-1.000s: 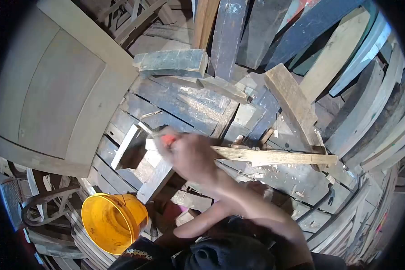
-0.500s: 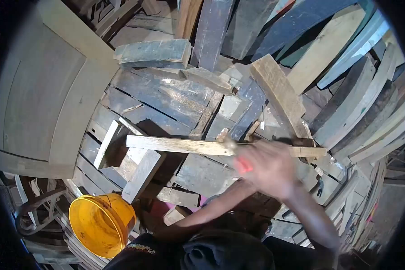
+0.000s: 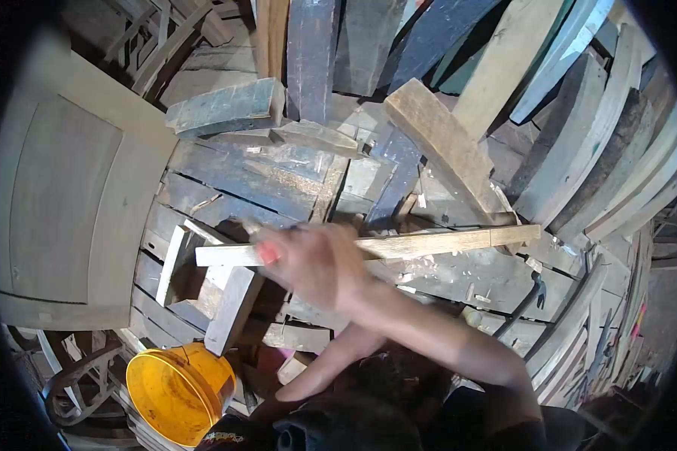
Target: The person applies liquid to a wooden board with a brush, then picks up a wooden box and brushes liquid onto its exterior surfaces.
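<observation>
A long, pale wooden strip [image 3: 444,242] lies crosswise in front of me. Over its left half is my right hand [image 3: 316,263], smeared by motion, with the fingers closed round a tool. Only a red-orange part [image 3: 268,252] of that tool shows clearly; its kind is hidden by the hand. My left forearm [image 3: 327,368] reaches up from below and passes behind the right arm, which hides the left hand. Under the strip's left end is a wooden block [image 3: 233,308], beside a small box-like frame of boards [image 3: 173,263].
A yellow bucket [image 3: 180,391] stands at lower left, near a large wooden panel [image 3: 64,203]. Thick timber offcuts [image 3: 226,105] lie beyond the strip. Curved boards [image 3: 572,150] are stacked at right. A hammer [image 3: 538,289] and wood shavings [image 3: 466,282] lie on the planks.
My right hand has swept left along the wooden strip with the tool, and my left forearm has shifted left too. The view has moved slightly; the strip's right half is now uncovered.
</observation>
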